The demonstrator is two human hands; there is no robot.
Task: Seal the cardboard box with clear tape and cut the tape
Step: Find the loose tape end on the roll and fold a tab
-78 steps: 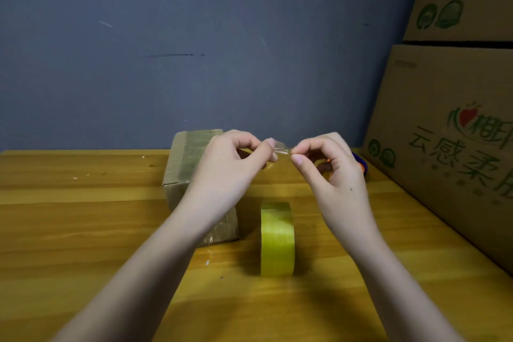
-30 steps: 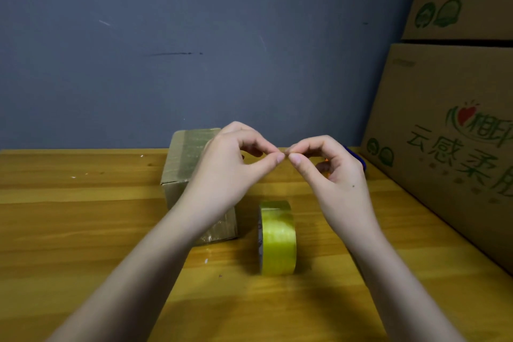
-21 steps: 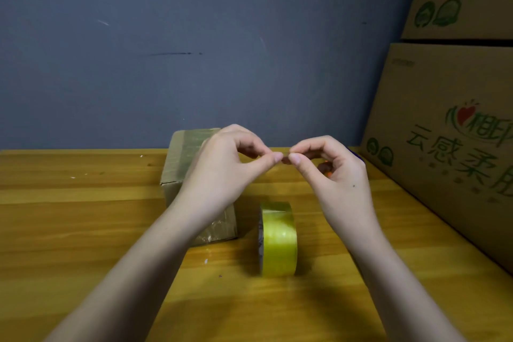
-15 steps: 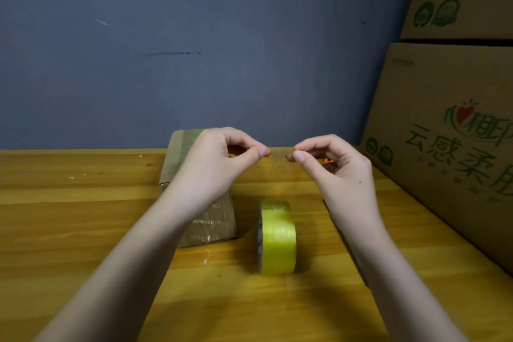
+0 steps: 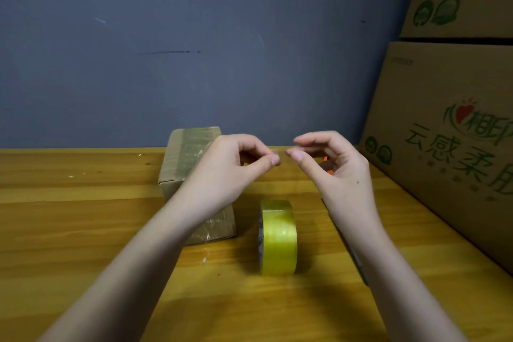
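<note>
A small cardboard box (image 5: 191, 153), wrapped in shiny tape, stands on the wooden table (image 5: 69, 230) behind my left forearm. A roll of yellowish clear tape (image 5: 279, 236) stands on edge in front of me, between my arms. Above the roll, my left hand (image 5: 230, 172) and my right hand (image 5: 336, 166) hold a short, faint piece of clear tape (image 5: 281, 150) between their fingertips. The left thumb and forefinger pinch one end. The right thumb and forefinger sit loosely around the other end, a little apart.
Something with orange parts (image 5: 325, 159) lies behind my right hand, mostly hidden. A dark thin object (image 5: 358, 261) shows beside my right forearm. Large printed cartons (image 5: 444, 147) are stacked along the table's right side. A blue-grey wall (image 5: 194, 50) closes the back.
My hands have drawn slightly apart, stretching the tape piece between them. The right forefinger has lifted a little. The box and roll have stayed put.
</note>
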